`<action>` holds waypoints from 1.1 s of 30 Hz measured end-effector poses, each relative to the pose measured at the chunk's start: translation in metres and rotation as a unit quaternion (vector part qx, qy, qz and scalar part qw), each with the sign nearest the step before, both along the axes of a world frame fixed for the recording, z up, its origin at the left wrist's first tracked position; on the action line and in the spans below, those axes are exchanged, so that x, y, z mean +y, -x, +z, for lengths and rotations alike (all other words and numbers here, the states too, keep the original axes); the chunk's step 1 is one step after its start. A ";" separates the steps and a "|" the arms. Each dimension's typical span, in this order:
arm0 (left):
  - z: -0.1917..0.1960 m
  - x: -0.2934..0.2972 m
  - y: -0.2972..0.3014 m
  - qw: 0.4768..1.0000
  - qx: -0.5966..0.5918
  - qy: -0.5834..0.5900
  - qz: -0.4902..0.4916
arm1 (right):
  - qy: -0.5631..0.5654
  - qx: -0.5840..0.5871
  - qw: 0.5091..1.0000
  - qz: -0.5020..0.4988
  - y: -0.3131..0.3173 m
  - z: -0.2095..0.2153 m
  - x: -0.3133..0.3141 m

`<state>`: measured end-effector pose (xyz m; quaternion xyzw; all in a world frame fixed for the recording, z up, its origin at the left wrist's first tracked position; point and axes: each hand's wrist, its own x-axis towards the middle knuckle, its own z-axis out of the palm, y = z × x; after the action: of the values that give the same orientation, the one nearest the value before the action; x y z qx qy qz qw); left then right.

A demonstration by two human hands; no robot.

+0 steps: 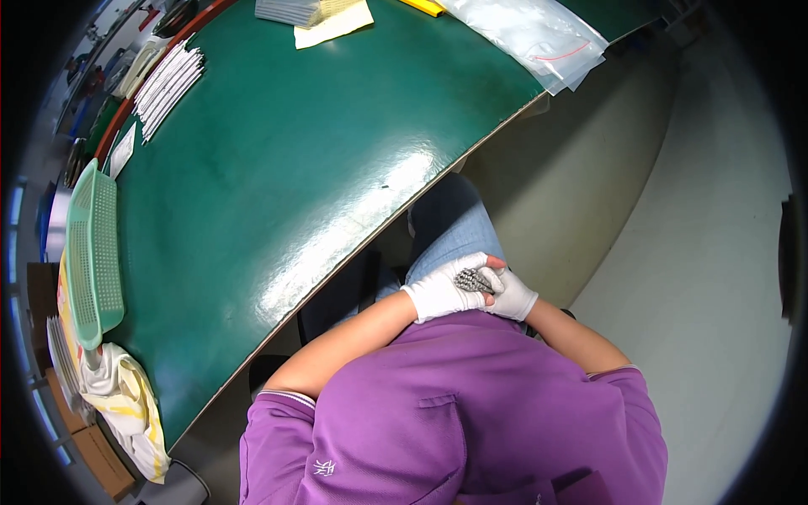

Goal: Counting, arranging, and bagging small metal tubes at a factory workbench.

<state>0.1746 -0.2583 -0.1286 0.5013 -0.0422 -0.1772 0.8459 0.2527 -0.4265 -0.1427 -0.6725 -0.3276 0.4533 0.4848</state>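
My two hands meet in my lap, close to the table's front edge. Both wear white gloves that leave some fingertips bare. Between them sits a small bundle of grey, metallic-looking pieces (473, 281) with a knobbly, beaded surface; their exact kind is too small to make out. My left hand (436, 292) is curled around the bundle from the left. From the right, my right hand (512, 296) closes against it, its fingers overlapping those of the left. The lower part of the bundle is hidden by the gloves.
The green table (252, 168) runs diagonally before me. At its left side stand a light green plastic basket (94, 252), a white and yellow cloth (126, 408) and a stack of white papers (168, 88). Clear plastic bags (539, 42) and yellow paper (335, 23) lie at the far side.
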 end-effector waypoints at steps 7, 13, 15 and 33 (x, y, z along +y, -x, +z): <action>0.004 0.006 -0.003 0.999 -0.014 -0.021 0.025 | 0.033 0.015 0.999 0.006 -0.007 -0.001 0.007; 0.059 0.026 0.010 0.994 -0.083 -0.035 0.058 | -0.049 -0.011 0.993 0.109 -0.011 0.047 0.036; 0.114 0.039 0.010 0.967 -0.217 -0.120 0.058 | -0.207 -0.197 0.951 0.118 -0.017 0.047 0.051; 0.188 0.160 0.041 0.849 -0.141 -0.245 0.447 | -0.297 -0.398 0.859 0.123 -0.010 0.163 0.250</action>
<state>0.1338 -0.0985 0.0593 0.6761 0.1120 0.2886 0.6686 0.2631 -0.1760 0.0200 -0.5737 -0.6920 0.0841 0.4300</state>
